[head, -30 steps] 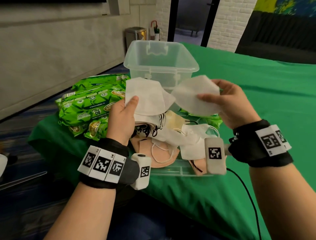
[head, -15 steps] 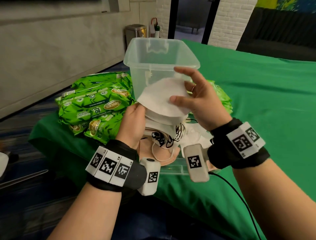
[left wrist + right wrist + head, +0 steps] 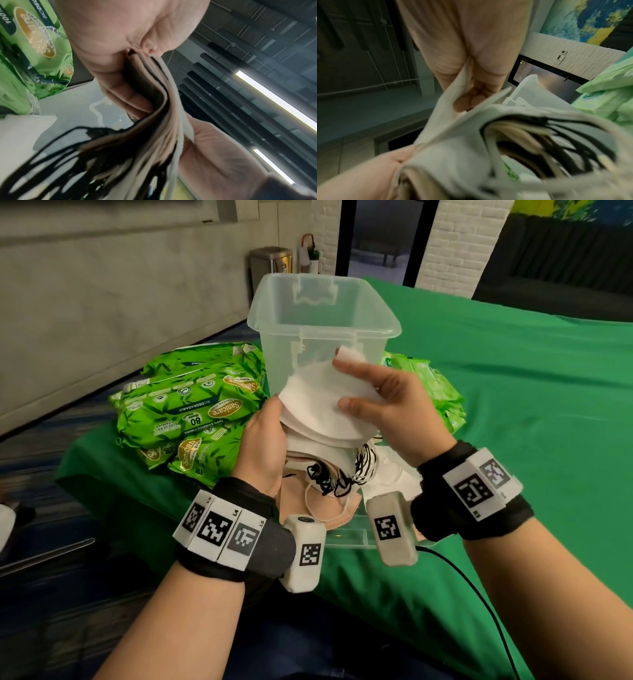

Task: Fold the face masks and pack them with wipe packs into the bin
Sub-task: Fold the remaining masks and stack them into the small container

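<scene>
From the head camera I see my left hand (image 3: 265, 448) gripping a stack of folded face masks (image 3: 318, 419) by its left edge, thumb on top and fingers curled beneath — the left wrist view shows the layers, white, beige and black, clamped in that grip with the black ear loops (image 3: 51, 159) dangling toward the camera. My right hand (image 3: 394, 409) pinches the top white mask (image 3: 322, 392), thumb pressed on its upper face, index finger stretched along its far edge and the remaining fingers curled under it. The stack's long axis runs roughly left to right between my hands, tilted up toward the right, with the curved edge facing me. The stack sits above the pile of loose masks (image 3: 329, 494) and just in front of the clear bin (image 3: 325, 313), which stands upright on the green cloth (image 3: 531, 422). Green wipe packs (image 3: 191, 409) lie left of the bin, and more wipe packs (image 3: 431, 385) lie at its right.
</scene>
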The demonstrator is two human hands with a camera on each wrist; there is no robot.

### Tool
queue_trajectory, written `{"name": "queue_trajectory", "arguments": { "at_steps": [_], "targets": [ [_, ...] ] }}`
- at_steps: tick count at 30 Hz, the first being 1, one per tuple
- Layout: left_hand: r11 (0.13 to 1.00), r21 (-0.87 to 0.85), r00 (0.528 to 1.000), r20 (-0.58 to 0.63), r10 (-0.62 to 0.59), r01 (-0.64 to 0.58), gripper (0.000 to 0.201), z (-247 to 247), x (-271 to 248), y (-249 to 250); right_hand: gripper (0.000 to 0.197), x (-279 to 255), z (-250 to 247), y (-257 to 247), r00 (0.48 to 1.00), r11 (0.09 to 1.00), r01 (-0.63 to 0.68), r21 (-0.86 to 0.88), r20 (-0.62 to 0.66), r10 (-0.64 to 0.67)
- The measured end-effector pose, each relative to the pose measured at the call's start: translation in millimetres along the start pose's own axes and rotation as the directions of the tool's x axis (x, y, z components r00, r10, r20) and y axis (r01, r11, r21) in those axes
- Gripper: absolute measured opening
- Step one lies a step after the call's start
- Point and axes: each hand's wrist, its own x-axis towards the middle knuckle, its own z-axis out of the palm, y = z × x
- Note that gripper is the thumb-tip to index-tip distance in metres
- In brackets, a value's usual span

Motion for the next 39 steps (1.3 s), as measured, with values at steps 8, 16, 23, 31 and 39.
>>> {"name": "queue_trajectory", "arguments": {
  "at_steps": [8, 16, 23, 31, 39],
  "targets": [
    [0.995, -0.091, 0.984, 0.179, -0.016, 0.032, 0.035, 2, -7, 4, 0.052, 2, 1, 10, 0.996, 0.992, -0.071, -0.103, 0.041, 0.075],
    [0.998, 0.047, 0.994, 0.108, 0.024, -0.029, 0.014, -2, 0, -5, 0.039, 2, -4, 15, 0.999, 0.976, -0.029, -0.215, -0.032, 0.023],
    [0.996, -0.083, 0.998, 0.039, 0.039, -0.036, 0.016, -9, 7, -3, 0.07, -8, -26, 12, 0.991, 0.939, 0.024, -0.343, 0.131, 0.022],
    [0.997, -0.08, 1.0, 0.027, 0.009, -0.007, 0.016, -5, 6, -3, 0.035, -2, -17, 21, 0.996, 0.934, 0.087, -0.347, 0.048, -0.075],
    [0.994, -0.001, 0.988, 0.109, -0.112, 0.113, 0.066, -8, 6, -1, 0.012, -1, -29, -2, 0.953, 0.942, 0.239, 0.237, -0.242, -0.181]
  ]
}}
